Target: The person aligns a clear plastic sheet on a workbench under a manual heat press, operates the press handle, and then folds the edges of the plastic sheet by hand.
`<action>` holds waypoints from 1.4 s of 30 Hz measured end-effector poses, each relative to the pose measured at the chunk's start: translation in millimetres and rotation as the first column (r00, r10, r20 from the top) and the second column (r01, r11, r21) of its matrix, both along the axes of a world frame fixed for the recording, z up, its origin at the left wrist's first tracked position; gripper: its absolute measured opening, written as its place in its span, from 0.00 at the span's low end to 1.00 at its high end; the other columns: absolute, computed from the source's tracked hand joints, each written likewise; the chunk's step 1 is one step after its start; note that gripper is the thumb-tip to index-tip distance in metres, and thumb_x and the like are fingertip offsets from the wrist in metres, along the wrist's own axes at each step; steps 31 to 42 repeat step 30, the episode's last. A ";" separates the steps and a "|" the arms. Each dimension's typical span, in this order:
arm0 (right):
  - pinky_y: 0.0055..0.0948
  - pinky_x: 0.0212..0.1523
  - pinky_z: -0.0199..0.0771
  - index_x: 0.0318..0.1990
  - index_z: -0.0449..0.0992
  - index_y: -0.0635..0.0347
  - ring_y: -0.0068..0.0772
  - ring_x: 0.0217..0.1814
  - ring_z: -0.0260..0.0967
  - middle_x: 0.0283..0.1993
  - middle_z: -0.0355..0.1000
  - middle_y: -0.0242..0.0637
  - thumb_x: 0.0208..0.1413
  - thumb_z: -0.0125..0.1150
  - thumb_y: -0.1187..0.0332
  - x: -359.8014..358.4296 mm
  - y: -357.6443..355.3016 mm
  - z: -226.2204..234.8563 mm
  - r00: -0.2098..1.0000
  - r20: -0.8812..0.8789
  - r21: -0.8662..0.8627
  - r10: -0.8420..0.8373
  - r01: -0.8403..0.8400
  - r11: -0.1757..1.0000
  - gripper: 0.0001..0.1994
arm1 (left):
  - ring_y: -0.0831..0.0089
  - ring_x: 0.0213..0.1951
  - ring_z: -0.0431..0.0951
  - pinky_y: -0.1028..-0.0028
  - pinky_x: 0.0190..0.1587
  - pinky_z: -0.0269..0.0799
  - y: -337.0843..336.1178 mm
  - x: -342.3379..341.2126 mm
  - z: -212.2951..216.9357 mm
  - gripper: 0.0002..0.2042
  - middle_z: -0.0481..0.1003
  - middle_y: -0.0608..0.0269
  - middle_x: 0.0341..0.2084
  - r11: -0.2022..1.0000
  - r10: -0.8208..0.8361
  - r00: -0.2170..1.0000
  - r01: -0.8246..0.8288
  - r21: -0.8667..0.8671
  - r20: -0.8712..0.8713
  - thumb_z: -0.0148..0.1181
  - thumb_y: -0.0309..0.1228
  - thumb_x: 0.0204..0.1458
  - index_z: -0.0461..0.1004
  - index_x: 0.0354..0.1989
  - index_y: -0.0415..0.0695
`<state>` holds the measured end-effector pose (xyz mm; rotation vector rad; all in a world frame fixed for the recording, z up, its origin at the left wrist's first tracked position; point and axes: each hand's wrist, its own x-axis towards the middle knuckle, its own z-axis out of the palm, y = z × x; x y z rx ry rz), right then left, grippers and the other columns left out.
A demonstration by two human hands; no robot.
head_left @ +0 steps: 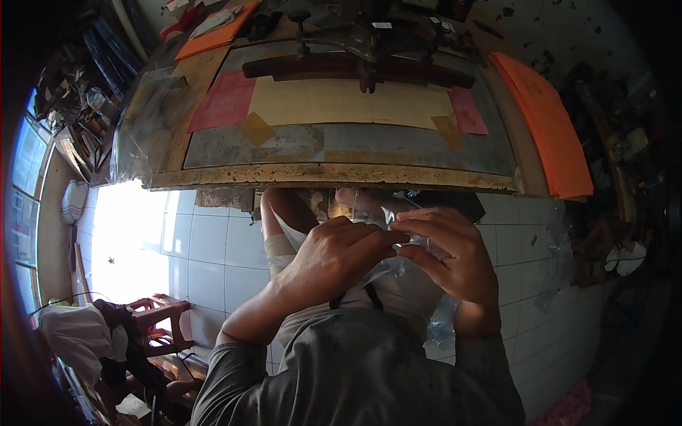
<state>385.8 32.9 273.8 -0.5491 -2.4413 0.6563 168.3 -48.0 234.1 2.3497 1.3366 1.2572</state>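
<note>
My left hand [339, 250] and my right hand [449, 254] meet above my lap, in front of the worktable's near edge. The fingers of both are bent and pinched close together, the fingertips nearly touching. Between and below them shows a piece of clear plastic [402, 270], thin and shiny, like a bag or film. Both hands appear to grip it at its upper part. My fingers hide how its edge lies.
The worktable [334, 174] carries a grey plate, a cream paper strip [348, 101], pink sheets [224, 99] and a dark red metal bar [362, 67]. Orange sheets [543, 124] lie at its right. A red stool [162, 323] stands at lower left; plastic litters the tiled floor.
</note>
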 end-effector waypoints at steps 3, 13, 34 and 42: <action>0.29 0.45 0.78 0.49 0.83 0.63 0.31 0.44 0.82 0.41 0.83 0.38 0.50 0.77 0.74 0.5 4.5 2.6 0.998 0.056 -0.234 -0.013 0.025 0.972 0.17 | 0.62 0.30 0.83 0.65 0.31 0.75 -3.5 -0.9 5.2 0.15 0.83 0.65 0.31 0.993 -0.008 1.000 0.009 -0.115 0.010 0.70 0.29 0.54 0.78 0.50 0.48; 0.23 0.41 0.74 0.47 0.84 0.64 0.21 0.39 0.78 0.38 0.82 0.35 0.52 0.76 0.72 -4.5 6.7 -5.4 0.996 0.025 -0.417 -0.088 0.090 0.904 0.14 | 0.62 0.30 0.85 0.64 0.31 0.79 -1.5 -7.8 7.2 0.12 0.83 0.63 0.30 0.964 -0.012 1.000 0.018 -0.265 0.025 0.69 0.31 0.57 0.77 0.47 0.46; 0.24 0.43 0.76 0.48 0.83 0.65 0.20 0.39 0.78 0.37 0.82 0.38 0.65 0.67 0.71 14.1 34.9 -16.1 0.944 -0.255 -0.698 -0.211 -0.028 0.715 0.09 | 0.63 0.31 0.86 0.66 0.34 0.78 -23.9 -78.3 6.5 0.12 0.84 0.62 0.27 0.844 0.101 0.995 -0.083 -0.529 0.006 0.74 0.39 0.52 0.81 0.36 0.47; 0.24 0.43 0.76 0.48 0.83 0.65 0.20 0.39 0.78 0.37 0.82 0.38 0.65 0.67 0.71 14.1 34.9 -16.1 0.944 -0.255 -0.698 -0.211 -0.028 0.715 0.09 | 0.63 0.31 0.86 0.66 0.34 0.78 -23.9 -78.3 6.5 0.12 0.84 0.62 0.27 0.844 0.101 0.995 -0.083 -0.529 0.006 0.74 0.39 0.52 0.81 0.36 0.47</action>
